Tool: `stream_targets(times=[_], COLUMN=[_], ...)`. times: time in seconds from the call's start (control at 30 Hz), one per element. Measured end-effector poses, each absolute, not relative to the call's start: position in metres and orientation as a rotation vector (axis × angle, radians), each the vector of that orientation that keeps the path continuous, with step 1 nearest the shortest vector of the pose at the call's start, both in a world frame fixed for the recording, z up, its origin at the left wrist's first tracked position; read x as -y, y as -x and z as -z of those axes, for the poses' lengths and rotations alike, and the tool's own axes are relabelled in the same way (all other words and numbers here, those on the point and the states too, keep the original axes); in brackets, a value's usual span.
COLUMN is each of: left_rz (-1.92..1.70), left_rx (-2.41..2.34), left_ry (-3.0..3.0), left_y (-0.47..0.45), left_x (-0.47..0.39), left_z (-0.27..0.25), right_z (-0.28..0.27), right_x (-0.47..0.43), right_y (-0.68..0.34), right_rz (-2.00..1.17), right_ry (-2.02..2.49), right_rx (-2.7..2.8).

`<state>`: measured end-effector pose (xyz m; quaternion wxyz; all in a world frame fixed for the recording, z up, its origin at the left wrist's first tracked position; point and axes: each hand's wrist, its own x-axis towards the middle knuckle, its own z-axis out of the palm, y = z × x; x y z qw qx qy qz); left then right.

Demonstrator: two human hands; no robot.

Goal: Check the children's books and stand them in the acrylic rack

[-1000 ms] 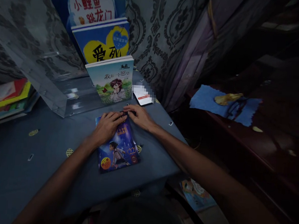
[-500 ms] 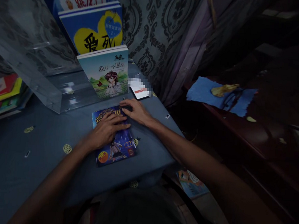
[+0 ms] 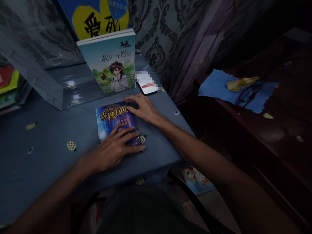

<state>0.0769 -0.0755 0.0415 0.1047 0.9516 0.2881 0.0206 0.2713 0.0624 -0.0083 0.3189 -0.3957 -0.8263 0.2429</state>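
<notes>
Two hands rest on one dark blue book point(image 3: 113, 121), which lies flat on the blue-clothed worktop point(image 3: 36, 151), near its front right corner. The left hand point(image 3: 113, 148) lies palm down across the book's near end, fingers spread and flat, grip apart, nothing clamped. The right hand point(image 3: 143, 109) sits at the far right corner of the cover, fingers lightly curled over the edge; whether they pinch the cover or only press on it I cannot tell.

Just behind the book, an illustrated book point(image 3: 111, 62) stands upright in a clear acrylic stand point(image 3: 41, 77), with a blue and yellow book point(image 3: 96, 9) behind it. A phone point(image 3: 146, 86) lies just beside the right hand.

Risks, as judgement:
- Cloth is loose and smooth; flat-palm pressure could slide book and cloth together toward the worktop edge, which is near.
- A push away from the person could knock the upright illustrated book, which looks only leaned.
- A sideways sweep of the right hand could shove the phone toward the edge.
- Light is poor; the book's edges are hard to see.
</notes>
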Motion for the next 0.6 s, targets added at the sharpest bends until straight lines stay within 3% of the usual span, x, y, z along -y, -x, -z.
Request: stream_targets(times=[0.27,0.6], left_rz=[-0.140,-0.586], left_rx=[-0.874,-1.071], left_ry=[-2.829,-2.927], left_y=[-0.075,-0.085], left_x=[0.082,0.100], left_z=[-0.031,-0.021], right_z=[0.008,0.008], right_x=[-0.053,-0.010], right_y=[-0.269,-0.282], right_rz=[-0.543,-0.526], right_ry=[1.041,0.949], right_rx=[2.261,2.343])
